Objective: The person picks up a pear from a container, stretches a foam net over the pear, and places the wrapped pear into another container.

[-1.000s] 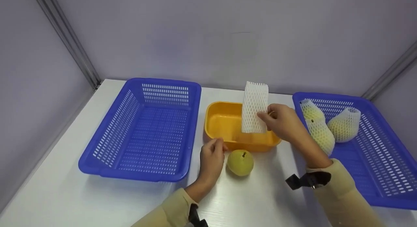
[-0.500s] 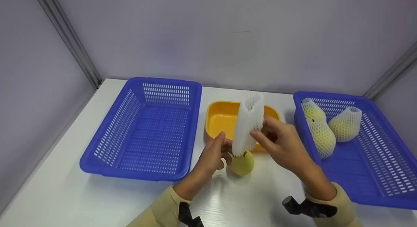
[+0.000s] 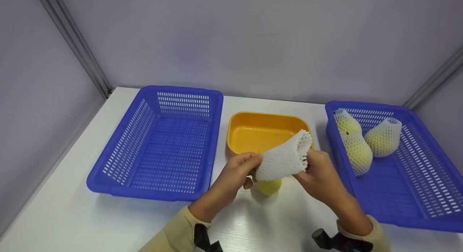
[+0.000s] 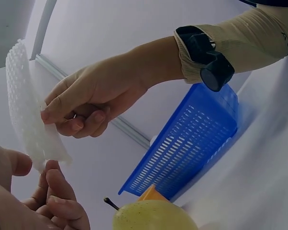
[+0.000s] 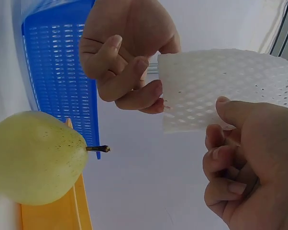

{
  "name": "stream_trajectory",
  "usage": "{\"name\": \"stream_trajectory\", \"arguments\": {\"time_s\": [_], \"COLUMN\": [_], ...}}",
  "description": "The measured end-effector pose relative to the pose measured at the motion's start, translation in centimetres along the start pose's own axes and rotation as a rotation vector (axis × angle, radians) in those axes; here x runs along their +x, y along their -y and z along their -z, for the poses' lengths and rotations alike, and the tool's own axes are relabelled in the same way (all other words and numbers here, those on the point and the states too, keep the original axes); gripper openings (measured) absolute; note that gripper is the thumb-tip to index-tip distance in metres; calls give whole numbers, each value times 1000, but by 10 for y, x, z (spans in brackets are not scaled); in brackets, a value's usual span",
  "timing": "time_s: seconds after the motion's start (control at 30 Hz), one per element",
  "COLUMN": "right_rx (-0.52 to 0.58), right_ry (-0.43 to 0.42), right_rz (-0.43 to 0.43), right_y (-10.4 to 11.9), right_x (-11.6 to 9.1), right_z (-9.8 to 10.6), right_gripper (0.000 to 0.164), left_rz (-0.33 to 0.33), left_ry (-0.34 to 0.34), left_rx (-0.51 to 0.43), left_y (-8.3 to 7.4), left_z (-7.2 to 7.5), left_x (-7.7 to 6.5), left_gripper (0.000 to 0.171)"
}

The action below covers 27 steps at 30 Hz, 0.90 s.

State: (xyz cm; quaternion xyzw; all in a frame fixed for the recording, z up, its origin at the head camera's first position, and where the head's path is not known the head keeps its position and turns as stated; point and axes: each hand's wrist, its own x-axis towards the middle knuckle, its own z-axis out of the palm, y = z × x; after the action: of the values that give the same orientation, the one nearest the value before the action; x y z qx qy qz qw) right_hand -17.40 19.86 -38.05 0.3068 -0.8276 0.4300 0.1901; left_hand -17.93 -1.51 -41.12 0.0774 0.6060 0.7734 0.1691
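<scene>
A white foam fruit net (image 3: 282, 159) is held in the air between both hands, tilted, with its wider end toward the upper right in the head view. The left hand (image 3: 235, 172) pinches its lower left end between thumb and fingers. On the other side the right hand (image 3: 320, 176) pinches the net, thumb on its face in the right wrist view. Under the net a bare yellow-green pear (image 3: 269, 187) stands on the table, its top hidden in the head view; its dark stem (image 5: 98, 148) shows in the right wrist view.
Behind the hands is an orange tray (image 3: 266, 116). A blue basket (image 3: 213, 143) stands at left. Another blue basket (image 3: 383, 208) at right holds netted pears (image 3: 383, 138). A pale wall (image 3: 253, 46) rises behind the white table (image 3: 119, 223).
The right hand has brought the foam net down from over the orange tray and tilted it. The left hand has come up from beside the pear and now pinches the net's end.
</scene>
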Motion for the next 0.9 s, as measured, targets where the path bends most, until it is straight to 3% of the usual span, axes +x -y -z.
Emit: {"name": "stream_trajectory", "arguments": {"time_s": [0.17, 0.23, 0.33, 0.47, 0.6, 0.7, 0.9], "right_rx": [47, 82, 167, 325, 449, 500, 613], "right_ry": [-19, -14, 24, 149, 317, 378, 334], "right_rz": [11, -42, -195, -380, -444, -482, -545], "right_y": [-1, 0, 1, -2, -7, -10, -10], "right_x": [-2, -1, 1, 4, 4, 3, 2], "right_z": [-3, -4, -5, -5, -4, -2, -2], "right_gripper": [34, 33, 33, 36, 35, 34, 26], "left_rz": [-35, -45, -52, -53, -61, -64, -69], "left_ry": [-16, -24, -27, -36, -48, -48, -56], "left_rx": [-16, -19, -7, 4, 7, 8, 13], "left_y": [1, 2, 4, 6, 8, 8, 10], "left_z": [1, 2, 2, 4, 4, 4, 2], "left_x": [0, 1, 3, 5, 5, 5, 6], "left_gripper": [16, 14, 14, 13, 11, 11, 12]}}
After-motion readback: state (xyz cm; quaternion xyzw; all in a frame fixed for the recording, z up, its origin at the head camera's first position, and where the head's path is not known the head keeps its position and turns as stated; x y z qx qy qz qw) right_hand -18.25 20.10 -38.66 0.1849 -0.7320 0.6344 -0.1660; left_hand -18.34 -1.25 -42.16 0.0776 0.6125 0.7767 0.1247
